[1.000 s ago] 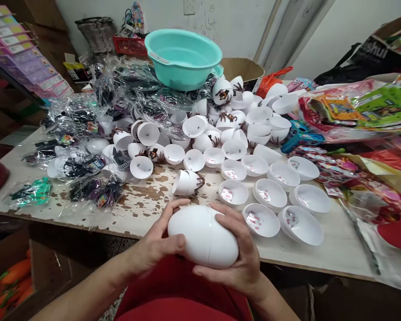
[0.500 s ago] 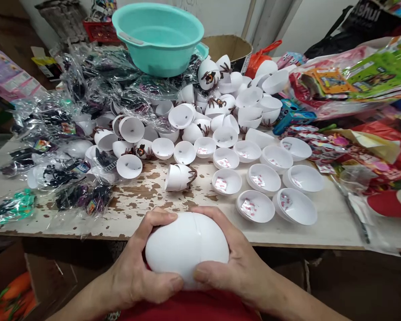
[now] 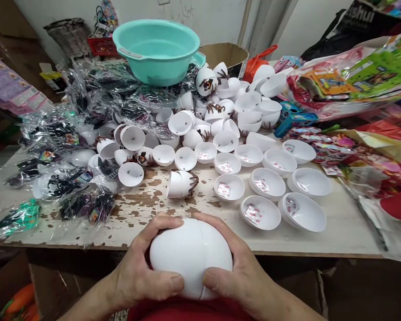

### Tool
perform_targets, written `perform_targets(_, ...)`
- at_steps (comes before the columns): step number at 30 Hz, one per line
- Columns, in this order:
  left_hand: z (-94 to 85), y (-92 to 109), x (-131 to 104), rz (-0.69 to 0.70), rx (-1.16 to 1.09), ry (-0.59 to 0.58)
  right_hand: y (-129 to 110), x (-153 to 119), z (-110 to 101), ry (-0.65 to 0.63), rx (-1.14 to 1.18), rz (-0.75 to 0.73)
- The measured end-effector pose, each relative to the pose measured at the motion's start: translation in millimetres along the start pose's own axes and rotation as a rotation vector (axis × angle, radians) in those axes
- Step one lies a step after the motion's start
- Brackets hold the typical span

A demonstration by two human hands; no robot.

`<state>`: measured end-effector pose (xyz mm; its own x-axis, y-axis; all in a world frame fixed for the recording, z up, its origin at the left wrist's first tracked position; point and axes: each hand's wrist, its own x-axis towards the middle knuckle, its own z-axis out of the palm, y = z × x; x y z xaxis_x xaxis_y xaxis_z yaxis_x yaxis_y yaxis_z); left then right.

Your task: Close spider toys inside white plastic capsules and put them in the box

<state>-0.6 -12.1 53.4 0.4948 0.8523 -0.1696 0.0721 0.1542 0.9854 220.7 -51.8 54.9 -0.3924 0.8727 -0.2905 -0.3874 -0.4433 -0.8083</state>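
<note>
White plastic egg (image 3: 191, 257) being gripped by left hand (image 3: 143, 276) and right hand (image 3: 240, 276), fingers wrapped round both halves, just off table (image 3: 337, 232) near edge; open egg halves (image 3: 260, 211) lying beyond.

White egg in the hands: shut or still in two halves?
Shut. The white egg shows both halves joined at a thin seam, with the left hand and right hand clasping it.

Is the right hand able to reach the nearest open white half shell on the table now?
Probably not at once: the right hand and left hand both clasp the white egg. The half shell lies uncovered just beyond.
</note>
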Motion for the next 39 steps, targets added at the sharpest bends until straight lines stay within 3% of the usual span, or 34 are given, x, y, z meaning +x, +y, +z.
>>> perform_targets(5,0.3,0,2,-0.070,-0.097,-0.004,-2,1,-4,0.039,-0.053,0.004)
perform_targets(9,-6.1,-2,3,-0.021,0.037,-0.016,-5,2,-6,0.035,-0.093,-0.002)
perform_targets(14,-6.1,1,2,-0.062,0.078,-0.052,-4,3,-4,0.044,-0.092,-0.005)
perform_targets(20,16.6,15,1,-0.373,-0.156,0.060,3,8,-9,0.161,-0.084,-0.026)
perform_targets(24,30.3,19,1,-0.507,-0.360,0.099,1,6,-16,0.092,-0.166,0.079)
perform_targets(28,42.4,21,-1,-0.456,-0.420,0.146,-11,2,-13,0.085,-0.304,0.053)
perform_targets(31,42.8,23,10,-0.358,-0.369,0.183,-17,7,-10,0.205,-0.388,-0.042)
perform_targets(34,30.9,23,33,-0.428,-0.261,0.029,-15,15,-16,0.283,-0.278,0.034)
perform_targets(36,19.7,21,47,-0.450,-0.141,-0.139,-9,21,-23,0.230,-0.098,0.137)
perform_targets(37,14.5,19,52,-0.405,-0.064,-0.193,-5,22,-27,0.191,-0.013,0.173)
perform_targets(39,7.4,15,55,-0.251,0.096,-0.185,2,23,-31,0.123,0.095,0.202)
